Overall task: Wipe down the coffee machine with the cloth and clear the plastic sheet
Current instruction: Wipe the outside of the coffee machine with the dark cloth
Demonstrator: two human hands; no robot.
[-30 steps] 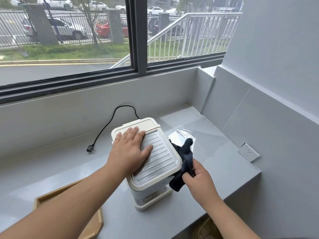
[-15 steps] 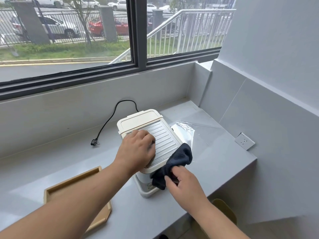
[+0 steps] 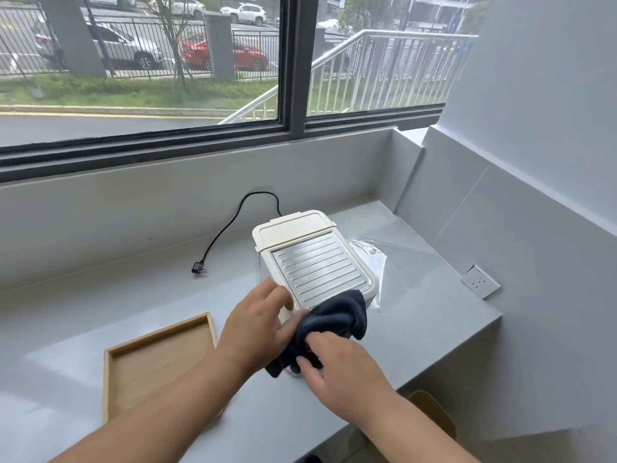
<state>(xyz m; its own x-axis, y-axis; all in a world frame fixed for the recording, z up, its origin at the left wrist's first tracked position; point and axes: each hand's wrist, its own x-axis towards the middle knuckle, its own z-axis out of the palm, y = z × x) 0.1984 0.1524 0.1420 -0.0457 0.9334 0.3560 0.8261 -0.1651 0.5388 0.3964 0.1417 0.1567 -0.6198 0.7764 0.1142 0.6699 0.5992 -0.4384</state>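
The cream coffee machine [image 3: 314, 259] stands on the grey counter [image 3: 434, 329], its ribbed metal top facing up. A dark blue cloth [image 3: 334, 322] drapes over the machine's near front corner. My left hand [image 3: 257, 325] has come off the top and touches the cloth's left edge at the machine's front. My right hand [image 3: 337, 372] pinches the lower part of the cloth. A clear plastic sheet [image 3: 370, 259] lies crumpled on the counter just right of the machine.
A shallow wooden tray [image 3: 157, 362] lies at the near left. The machine's black cord and plug [image 3: 200, 269] trail left behind it. A white wall socket [image 3: 480, 281] is on the right wall. A yellow object [image 3: 434, 412] sits below the counter edge.
My left hand slid off the machine's top down to its front and onto the cloth. The cloth moved from the machine's right side onto its near front corner.
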